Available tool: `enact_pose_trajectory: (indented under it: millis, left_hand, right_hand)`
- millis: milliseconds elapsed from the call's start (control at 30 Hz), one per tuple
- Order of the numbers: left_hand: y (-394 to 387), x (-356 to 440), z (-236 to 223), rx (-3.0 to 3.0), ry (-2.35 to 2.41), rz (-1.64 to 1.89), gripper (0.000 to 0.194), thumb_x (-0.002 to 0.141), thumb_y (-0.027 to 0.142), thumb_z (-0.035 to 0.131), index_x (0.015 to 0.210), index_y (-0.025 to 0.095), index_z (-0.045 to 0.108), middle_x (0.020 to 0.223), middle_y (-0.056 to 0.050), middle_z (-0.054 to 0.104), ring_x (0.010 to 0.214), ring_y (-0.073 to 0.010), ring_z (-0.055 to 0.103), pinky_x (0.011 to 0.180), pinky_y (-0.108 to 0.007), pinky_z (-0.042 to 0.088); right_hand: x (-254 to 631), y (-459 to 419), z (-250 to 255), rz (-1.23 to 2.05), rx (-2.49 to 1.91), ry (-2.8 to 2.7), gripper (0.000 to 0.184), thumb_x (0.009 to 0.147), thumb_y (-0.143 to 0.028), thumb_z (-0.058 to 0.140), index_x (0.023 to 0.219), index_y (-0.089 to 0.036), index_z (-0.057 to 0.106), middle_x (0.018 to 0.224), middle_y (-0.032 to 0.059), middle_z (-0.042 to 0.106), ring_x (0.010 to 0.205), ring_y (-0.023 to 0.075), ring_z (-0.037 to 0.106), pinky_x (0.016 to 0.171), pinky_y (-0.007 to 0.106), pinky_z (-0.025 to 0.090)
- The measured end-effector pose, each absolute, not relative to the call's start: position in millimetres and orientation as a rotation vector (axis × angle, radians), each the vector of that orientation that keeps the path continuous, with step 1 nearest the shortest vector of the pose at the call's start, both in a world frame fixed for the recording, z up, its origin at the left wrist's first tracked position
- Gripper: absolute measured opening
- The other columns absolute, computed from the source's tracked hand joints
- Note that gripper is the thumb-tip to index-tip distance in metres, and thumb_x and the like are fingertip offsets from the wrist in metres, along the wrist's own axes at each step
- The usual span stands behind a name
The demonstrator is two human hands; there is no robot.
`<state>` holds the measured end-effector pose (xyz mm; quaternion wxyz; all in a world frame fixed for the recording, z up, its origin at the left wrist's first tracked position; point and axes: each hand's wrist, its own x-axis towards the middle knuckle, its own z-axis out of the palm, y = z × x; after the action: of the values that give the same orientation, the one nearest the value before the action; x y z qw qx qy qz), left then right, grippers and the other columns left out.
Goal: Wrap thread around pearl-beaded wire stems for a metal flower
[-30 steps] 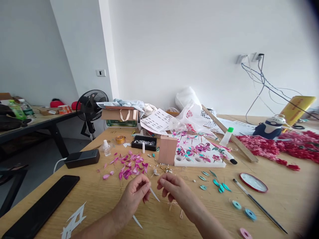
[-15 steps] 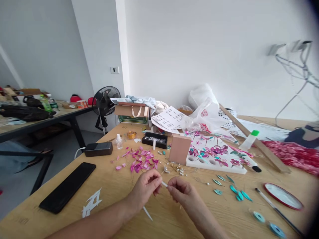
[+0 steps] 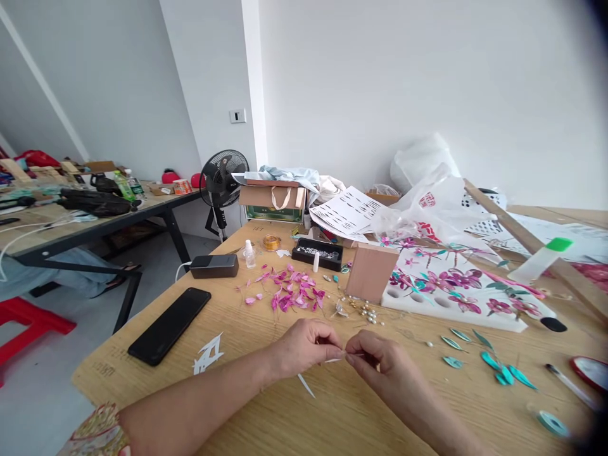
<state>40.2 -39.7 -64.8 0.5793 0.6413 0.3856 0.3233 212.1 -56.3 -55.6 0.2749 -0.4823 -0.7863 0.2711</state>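
My left hand (image 3: 304, 348) and my right hand (image 3: 380, 364) meet above the wooden table (image 3: 332, 418), fingertips pinched together on a thin white strip (image 3: 335, 360) that shows between them. A second white strip (image 3: 306, 385) lies on the table just below my left hand. Pink petals (image 3: 294, 294) are scattered beyond the hands, with small pearl beads (image 3: 363, 311) next to a tan wooden block (image 3: 370, 272). Teal leaf shapes (image 3: 494, 367) lie to the right of my right hand.
A black phone (image 3: 168, 326) and a white paper cutout (image 3: 208, 354) lie at the left. A black power bank (image 3: 213, 266), small bottle (image 3: 248, 253), black tray (image 3: 317, 253) and white foam board with pink flowers (image 3: 456, 294) sit farther back. A fan (image 3: 223, 180) stands behind.
The view has swung left, so everything slid right in frame. My hands have come together, from apart to fingertips touching on the white strip.
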Motion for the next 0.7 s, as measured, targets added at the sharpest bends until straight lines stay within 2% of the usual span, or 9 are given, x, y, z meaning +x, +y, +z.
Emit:
enact_pose_trajectory:
  millis: [233,433,700]
  left_hand:
    - [-42.3,41.5,-62.9,1.573,0.892,0.774,0.004,0.065,0.019,0.062,0.066,0.015,0.064,0.061,0.002,0.055,0.059,-0.0085,0.045,0.057,-0.020,0.035]
    - [-42.1,42.8,-60.7,1.518,1.002,0.770,0.007,0.064,0.022,0.063,0.064,0.015,0.063,0.056,0.003,0.051,0.055,-0.0080,0.042,0.052,-0.019,0.033]
    - [-44.4,44.8,-62.6,1.558,0.970,0.778,0.010,0.067,0.024,0.061,0.070,0.015,0.064,0.063,0.002,0.054,0.060,-0.0089,0.045,0.057,-0.020,0.035]
  right_hand:
    - [213.5,-56.1,-49.5,0.784,-1.303,-2.068,0.013,0.071,-0.024,0.049,0.061,-0.021,0.056,0.057,0.0001,0.056,0.053,0.0136,0.050,0.050,0.024,0.036]
    - [224.5,-52.9,-47.6,0.835,-1.357,-2.000,0.016,0.072,-0.030,0.049,0.060,-0.020,0.055,0.053,-0.0016,0.050,0.050,0.0125,0.045,0.047,0.023,0.034]
    - [216.2,-54.0,-49.4,0.780,-1.354,-1.996,0.017,0.072,-0.030,0.048,0.061,-0.019,0.056,0.052,-0.0015,0.049,0.050,0.0125,0.044,0.047,0.024,0.033]
